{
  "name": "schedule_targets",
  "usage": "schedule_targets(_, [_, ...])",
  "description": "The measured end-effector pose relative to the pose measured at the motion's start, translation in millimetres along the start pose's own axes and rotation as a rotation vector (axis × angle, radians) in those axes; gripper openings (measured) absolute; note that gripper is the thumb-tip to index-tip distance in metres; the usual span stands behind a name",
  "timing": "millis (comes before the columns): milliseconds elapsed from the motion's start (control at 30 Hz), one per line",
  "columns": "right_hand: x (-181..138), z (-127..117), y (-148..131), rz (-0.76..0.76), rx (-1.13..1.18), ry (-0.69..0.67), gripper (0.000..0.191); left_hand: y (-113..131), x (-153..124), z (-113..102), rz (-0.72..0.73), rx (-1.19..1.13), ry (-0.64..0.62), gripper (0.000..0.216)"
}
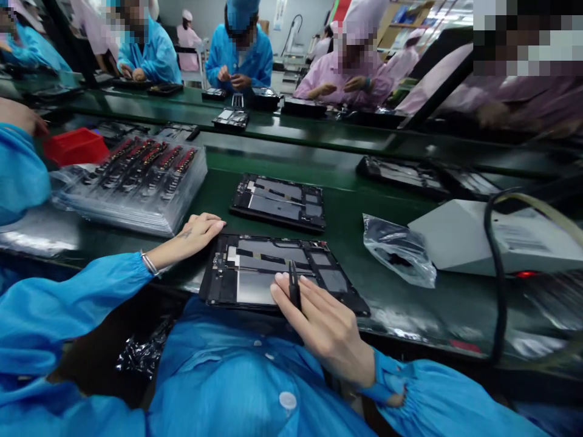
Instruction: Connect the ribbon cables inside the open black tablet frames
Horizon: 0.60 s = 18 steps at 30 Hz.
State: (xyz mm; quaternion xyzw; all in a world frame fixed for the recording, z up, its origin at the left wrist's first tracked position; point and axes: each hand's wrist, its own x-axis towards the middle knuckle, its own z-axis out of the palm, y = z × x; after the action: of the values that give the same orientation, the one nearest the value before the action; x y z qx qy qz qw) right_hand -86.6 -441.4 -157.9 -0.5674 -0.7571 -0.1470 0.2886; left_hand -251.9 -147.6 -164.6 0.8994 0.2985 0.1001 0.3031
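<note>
An opened tablet (255, 290) lies at the bench edge in front of me, its battery and inner parts facing up. My left hand (198, 235) rests at its far left corner, fingers stretched out, holding nothing. Over the middle of the tablet is my right hand (330, 328), closed around black tweezers (294, 288) whose tips point away from me above the battery area. Whether the tips touch a part I cannot tell. Just beyond lies a second opened tablet (279, 203).
To the left, a stack of clear plastic trays (136, 209) holds small parts, beside a red bin (76, 145). A clear plastic bag (401, 249) and a white box (496, 237) with a black cable (494, 291) stand right. Co-workers sit across the green bench (346, 212).
</note>
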Motion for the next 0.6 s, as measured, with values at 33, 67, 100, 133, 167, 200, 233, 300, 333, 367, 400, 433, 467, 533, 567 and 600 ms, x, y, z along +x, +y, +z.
schedule_targets(33, [1, 2, -4, 0.005, -0.029, -0.022, 0.046, 0, -5, 1, -0.028, 0.046, -0.004, 0.054])
schedule_targets(67, [2, 4, -8, 0.005, -0.066, -0.044, 0.043, 0, -10, 3, -0.044, 0.09, -0.008, 0.055])
schedule_targets(100, [2, 5, -11, 0.0, -0.101, -0.064, 0.041, -1, -14, 5, -0.049, 0.124, -0.009, 0.055])
schedule_targets(133, [3, 6, -14, -0.011, -0.123, -0.072, 0.039, -3, -16, 8, -0.044, 0.144, -0.007, 0.055])
schedule_targets(167, [3, 8, -16, -0.018, -0.13, -0.081, 0.038, -5, -18, 10, -0.041, 0.152, 0.0, 0.055])
schedule_targets(200, [2, 10, -16, -0.019, -0.123, -0.09, 0.036, -6, -18, 11, -0.045, 0.145, 0.011, 0.054])
schedule_targets(233, [2, 12, -16, -0.015, -0.106, -0.097, 0.034, -7, -18, 12, -0.055, 0.123, 0.021, 0.054])
schedule_targets(300, [-1, 17, -14, 0.003, -0.068, -0.092, 0.03, -2, -18, 10, -0.08, 0.021, 0.03, 0.053])
schedule_targets(333, [-3, 20, -12, 0.018, -0.054, -0.082, 0.029, 3, -20, 8, -0.097, -0.067, 0.015, 0.054])
schedule_targets(367, [-4, 22, -11, 0.028, -0.046, -0.066, 0.029, 11, -23, 6, -0.125, -0.179, -0.013, 0.057])
schedule_targets(400, [-6, 24, -11, 0.03, -0.042, -0.041, 0.028, 20, -28, 2, -0.171, -0.309, -0.051, 0.061])
schedule_targets(433, [-6, 25, -10, 0.025, -0.041, -0.01, 0.027, 30, -34, -2, -0.233, -0.445, -0.096, 0.068])
schedule_targets(467, [-7, 25, -10, 0.017, -0.042, 0.021, 0.027, 40, -40, -5, -0.305, -0.57, -0.138, 0.075])
schedule_targets(533, [-5, 21, -8, -0.004, -0.049, 0.068, 0.025, 59, -51, -13, -0.426, -0.747, -0.166, 0.087])
schedule_targets(567, [-3, 18, -6, -0.015, -0.054, 0.082, 0.023, 68, -53, -17, -0.452, -0.796, -0.149, 0.09])
schedule_targets(600, [-1, 13, -2, -0.028, -0.064, 0.09, 0.021, 75, -50, -20, -0.449, -0.829, -0.116, 0.091])
